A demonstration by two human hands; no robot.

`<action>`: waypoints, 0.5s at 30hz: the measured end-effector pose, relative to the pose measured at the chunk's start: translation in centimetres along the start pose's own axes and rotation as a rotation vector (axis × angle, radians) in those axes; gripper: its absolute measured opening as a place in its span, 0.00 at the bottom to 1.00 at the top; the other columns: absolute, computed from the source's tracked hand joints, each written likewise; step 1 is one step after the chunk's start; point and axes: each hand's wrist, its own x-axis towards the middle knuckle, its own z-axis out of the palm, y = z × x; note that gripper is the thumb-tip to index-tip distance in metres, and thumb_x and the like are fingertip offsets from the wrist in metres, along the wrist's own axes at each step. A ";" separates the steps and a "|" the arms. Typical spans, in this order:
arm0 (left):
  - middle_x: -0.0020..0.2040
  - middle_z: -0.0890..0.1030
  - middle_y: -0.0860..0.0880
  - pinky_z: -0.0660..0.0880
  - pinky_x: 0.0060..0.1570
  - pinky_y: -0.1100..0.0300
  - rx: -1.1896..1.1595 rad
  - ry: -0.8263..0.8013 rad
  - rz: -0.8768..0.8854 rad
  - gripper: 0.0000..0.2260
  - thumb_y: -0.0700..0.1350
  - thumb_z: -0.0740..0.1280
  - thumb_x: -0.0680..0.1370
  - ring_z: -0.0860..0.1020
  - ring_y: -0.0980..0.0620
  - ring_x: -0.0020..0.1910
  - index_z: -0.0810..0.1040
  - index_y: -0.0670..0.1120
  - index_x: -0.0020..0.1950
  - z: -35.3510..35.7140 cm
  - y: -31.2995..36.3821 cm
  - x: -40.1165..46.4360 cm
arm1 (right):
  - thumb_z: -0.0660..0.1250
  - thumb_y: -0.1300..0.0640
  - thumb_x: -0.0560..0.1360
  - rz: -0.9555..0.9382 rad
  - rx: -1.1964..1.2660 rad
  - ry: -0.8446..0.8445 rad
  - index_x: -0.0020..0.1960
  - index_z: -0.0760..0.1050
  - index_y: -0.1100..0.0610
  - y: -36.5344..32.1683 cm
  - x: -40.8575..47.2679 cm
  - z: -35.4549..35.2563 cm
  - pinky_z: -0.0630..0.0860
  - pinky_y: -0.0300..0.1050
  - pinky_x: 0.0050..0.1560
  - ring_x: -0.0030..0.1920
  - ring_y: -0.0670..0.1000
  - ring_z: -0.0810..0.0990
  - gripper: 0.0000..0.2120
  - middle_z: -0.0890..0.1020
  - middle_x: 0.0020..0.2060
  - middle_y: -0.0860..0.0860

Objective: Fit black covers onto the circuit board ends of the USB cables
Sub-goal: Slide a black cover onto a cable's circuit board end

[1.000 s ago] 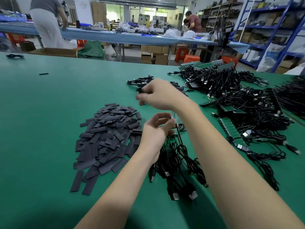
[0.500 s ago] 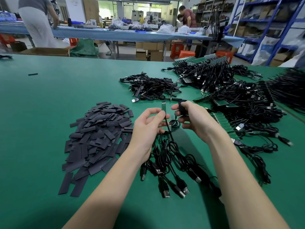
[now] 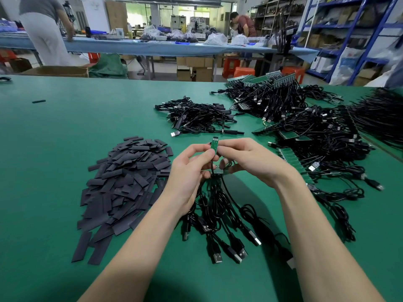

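Over the green table my left hand pinches a small green circuit board upright between thumb and fingers; its black cable hangs down into a bundle of USB cables held in the same hand. My right hand meets it from the right, fingertips curled on the board's edge and on the wires just below. A heap of flat black covers lies left of my hands. No cover shows on the upright board.
A pile of black cables lies behind my hands. Larger tangles of cables with green board strips fill the right side. One loose cover lies far left. People stand at a blue bench beyond.
My right hand, earlier stretched out to the far cable pile, came back and now closes in on the board that my left hand holds. The black piece seen in its fingers is out of sight.
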 end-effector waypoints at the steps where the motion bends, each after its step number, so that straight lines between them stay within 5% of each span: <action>1: 0.39 0.83 0.49 0.68 0.32 0.65 -0.003 -0.004 -0.007 0.05 0.39 0.68 0.80 0.77 0.54 0.36 0.80 0.47 0.48 0.0 0.0 0.0 | 0.63 0.58 0.83 -0.010 -0.033 0.017 0.53 0.81 0.53 0.1 -0.1 -0.4 0.74 0.34 0.40 0.39 0.44 0.77 0.08 0.82 0.38 0.42; 4: 0.39 0.84 0.49 0.69 0.32 0.66 -0.001 -0.016 -0.020 0.03 0.39 0.68 0.80 0.78 0.55 0.35 0.79 0.47 0.49 0.1 0.1 0.0 | 0.69 0.58 0.80 -0.027 -0.079 0.090 0.54 0.80 0.50 0.6 -0.3 -1.2 0.72 0.29 0.37 0.37 0.40 0.79 0.05 0.85 0.36 0.42; 8: 0.40 0.86 0.49 0.72 0.32 0.67 0.057 0.000 0.013 0.03 0.40 0.70 0.80 0.85 0.52 0.41 0.78 0.47 0.50 0.2 0.6 -0.1 | 0.73 0.61 0.77 -0.067 0.207 0.244 0.54 0.80 0.57 0.6 -0.2 -1.5 0.80 0.39 0.46 0.44 0.47 0.84 0.06 0.88 0.46 0.54; 11: 0.39 0.86 0.49 0.72 0.28 0.67 0.282 0.096 0.163 0.04 0.40 0.73 0.77 0.86 0.51 0.39 0.80 0.46 0.47 0.6 1.0 -0.3 | 0.74 0.64 0.74 -0.128 0.560 0.326 0.54 0.81 0.62 0.1 -0.2 -1.7 0.82 0.41 0.49 0.48 0.55 0.86 0.09 0.86 0.51 0.62; 15: 0.36 0.85 0.55 0.76 0.35 0.68 0.641 0.171 0.455 0.04 0.42 0.75 0.75 0.84 0.58 0.32 0.82 0.48 0.42 1.3 1.1 -0.9 | 0.72 0.65 0.75 -0.127 0.667 0.355 0.54 0.81 0.66 0.0 -0.2 -1.8 0.82 0.40 0.49 0.47 0.57 0.86 0.09 0.86 0.46 0.59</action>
